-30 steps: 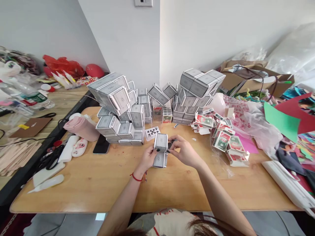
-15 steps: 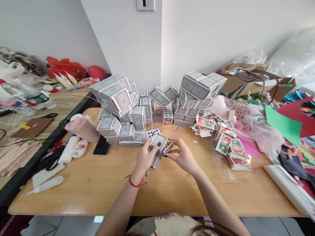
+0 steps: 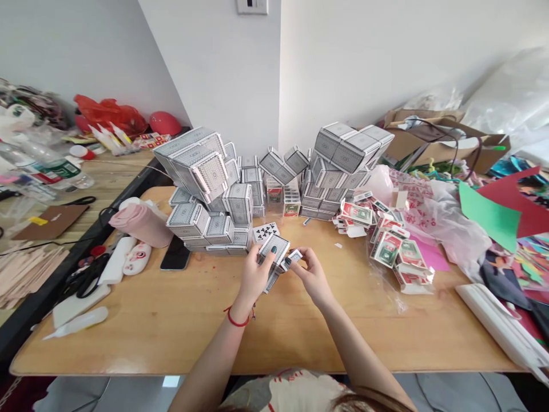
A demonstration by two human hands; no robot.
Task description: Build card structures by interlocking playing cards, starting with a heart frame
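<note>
My left hand is closed around a grey patterned playing-card block, thumb on its top face. A folded playing card is pinched between the thumb and fingers of my right hand, against the block's right side. Part of the block's underside shows below, lower than my left fingers. Just behind the block, a loose playing card with black clubs lies face up on the table. Farther back, similar card blocks form a tall left stack and a right stack.
Opened red-and-green card boxes lie in a heap at the right, beside crumpled plastic. Left of the stacks are a black phone, a pink roll, scissors and a glue bottle. A white case lies far right.
My right hand has turned, its thumb now on top of the folded card, which shows flatter and more face-on. My left hand keeps its hold on the block. The view has shifted slightly.
</note>
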